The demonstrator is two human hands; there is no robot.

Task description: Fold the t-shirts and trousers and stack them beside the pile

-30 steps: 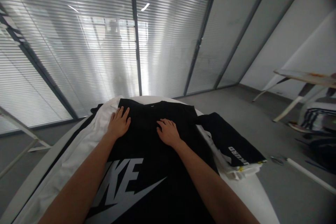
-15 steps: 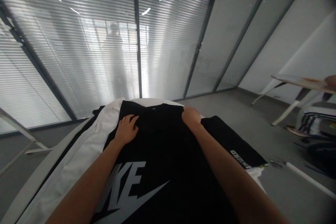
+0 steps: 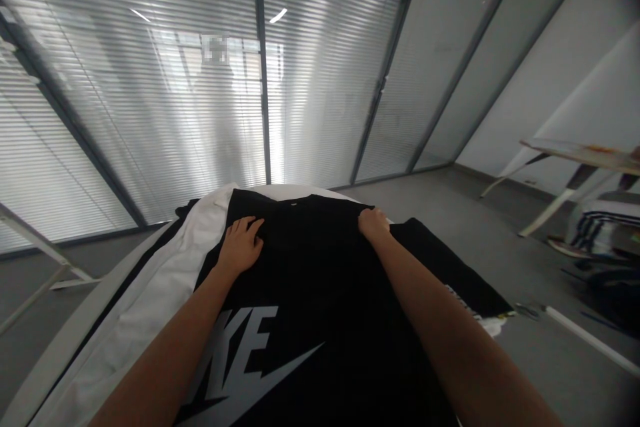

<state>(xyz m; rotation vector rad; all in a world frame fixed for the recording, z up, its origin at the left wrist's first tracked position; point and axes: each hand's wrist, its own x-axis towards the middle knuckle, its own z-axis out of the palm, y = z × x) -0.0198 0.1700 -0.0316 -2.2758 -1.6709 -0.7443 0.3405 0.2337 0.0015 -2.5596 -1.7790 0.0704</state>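
Note:
A black T-shirt [image 3: 310, 267] with a large grey NIKE print lies spread out before me, its neckline at the far side. My left hand [image 3: 243, 243] rests flat on its left shoulder, fingers a little apart. At the right shoulder, my right hand [image 3: 374, 221] has its fingers closed on the cloth. Left of the T-shirt lies a white garment [image 3: 160, 293], with a strip of black cloth beyond it. On the right, partly behind my right forearm, is another black piece of cloth [image 3: 435, 257] with white lettering.
Under the clothes is a rounded pale table [image 3: 57, 353]. Glass panels with blinds [image 3: 320, 100] stand behind it; a blurred figure shows in them. To the right are a wooden-topped table [image 3: 575, 155], a white pole [image 3: 590, 340] and a striped cloth item [image 3: 600, 223]. A white metal frame [image 3: 45, 247] stands left.
My right hand has moved a little to the right, and the T-shirt's right shoulder has come out with it. The left hand keeps its place on the cloth.

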